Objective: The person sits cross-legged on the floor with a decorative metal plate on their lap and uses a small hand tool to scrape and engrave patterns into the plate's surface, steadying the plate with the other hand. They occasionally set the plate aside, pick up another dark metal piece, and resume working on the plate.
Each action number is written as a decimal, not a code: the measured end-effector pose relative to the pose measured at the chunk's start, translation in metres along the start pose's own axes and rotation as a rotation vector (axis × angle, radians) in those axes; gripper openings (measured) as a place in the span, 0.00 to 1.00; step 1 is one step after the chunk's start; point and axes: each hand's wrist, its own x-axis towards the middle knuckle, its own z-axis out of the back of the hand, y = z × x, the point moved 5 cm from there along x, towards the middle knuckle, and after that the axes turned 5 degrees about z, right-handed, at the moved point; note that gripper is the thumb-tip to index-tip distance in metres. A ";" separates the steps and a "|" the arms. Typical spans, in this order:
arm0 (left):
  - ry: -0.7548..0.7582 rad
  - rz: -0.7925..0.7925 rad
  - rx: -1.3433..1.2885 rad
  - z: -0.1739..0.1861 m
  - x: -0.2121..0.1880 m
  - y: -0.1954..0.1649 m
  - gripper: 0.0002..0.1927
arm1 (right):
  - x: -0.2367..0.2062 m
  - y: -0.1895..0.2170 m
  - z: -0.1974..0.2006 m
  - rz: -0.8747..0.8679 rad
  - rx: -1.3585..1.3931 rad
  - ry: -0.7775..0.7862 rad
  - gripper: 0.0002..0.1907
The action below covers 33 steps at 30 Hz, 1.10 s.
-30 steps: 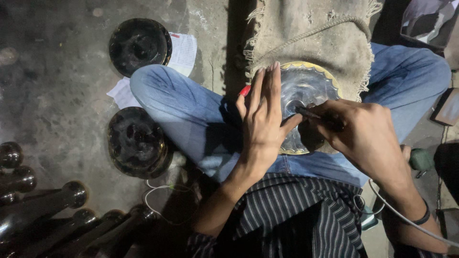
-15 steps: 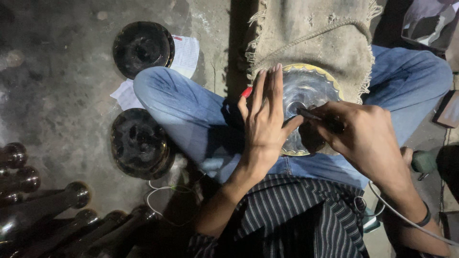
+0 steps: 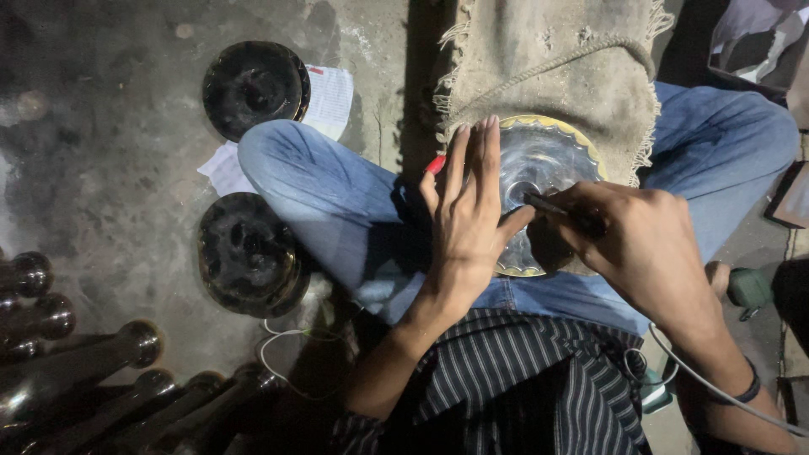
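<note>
person: seated cross-legged on the floor, striped shirt (image 3: pixel 506 379) nearest the camera, blue jeans (image 3: pixel 337 202) on both knees.
left hand (image 3: pixel 468 223): fingers straight and pressed together, flat against the left edge of the round metal plate (image 3: pixel 548 160); thumb out toward the tool.
right hand (image 3: pixel 632 240): closed in a pinch on a thin dark engraving tool (image 3: pixel 556 206); tip touches the plate near its centre. a dark band sits at that wrist and a pale cord (image 3: pixel 716 388) trails off beside the forearm.
plate: one, shiny, with a scalloped yellow rim, lying in the lap between the knees and resting on a piece of burlap sacking (image 3: pixel 548 59) that runs away to the top edge.
floor (image 3: pixel 101 135): bare concrete, stained and dim, open to the left of the knee.
dark round discs: two, one (image 3: pixel 249 257) just beside the left knee, one (image 3: pixel 253 84) farther off, on white paper (image 3: pixel 329 101).
metal rods with ball ends (image 3: pixel 76 362): about six, heaped at the lower left corner, some cut by the frame edge.
white wire (image 3: pixel 282 345): one loop, between the near disc and the shirt.
right edge: crowded; green object (image 3: pixel 750 286) near the forearm, a dark flat item (image 3: pixel 788 194) above it, kind unclear.
</note>
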 end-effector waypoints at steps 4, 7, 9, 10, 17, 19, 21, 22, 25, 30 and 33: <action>0.005 0.001 -0.001 -0.001 0.000 0.001 0.57 | -0.002 -0.004 -0.002 -0.071 0.030 0.014 0.12; -0.008 -0.005 -0.004 -0.001 0.000 0.001 0.57 | -0.001 -0.003 -0.001 -0.038 0.036 -0.009 0.12; -0.016 -0.010 -0.005 0.000 0.000 0.001 0.56 | -0.002 -0.004 -0.002 -0.062 0.033 0.012 0.12; -0.017 -0.011 -0.004 0.000 0.000 0.001 0.56 | -0.002 -0.004 -0.002 -0.067 0.034 0.017 0.12; -0.015 -0.017 -0.029 0.000 0.000 0.000 0.57 | 0.000 -0.004 -0.003 -0.075 0.026 0.044 0.13; -0.008 -0.013 -0.031 0.000 0.000 0.001 0.57 | 0.001 -0.004 -0.004 -0.079 0.007 0.061 0.14; -0.002 -0.009 -0.034 0.000 0.000 0.001 0.57 | 0.001 -0.004 -0.004 -0.084 -0.006 0.075 0.13; 0.001 -0.008 -0.037 -0.001 -0.001 0.001 0.57 | 0.000 -0.004 -0.004 -0.076 0.000 0.070 0.14; -0.015 -0.021 -0.033 0.000 -0.001 0.002 0.58 | 0.000 -0.004 -0.004 -0.041 -0.010 0.064 0.14; -0.072 -0.062 -0.143 0.006 0.011 0.014 0.50 | 0.017 -0.008 -0.004 0.133 -0.220 0.118 0.27; -0.125 -0.104 -0.148 0.012 0.030 0.026 0.33 | 0.034 -0.014 -0.001 0.207 -0.228 0.213 0.24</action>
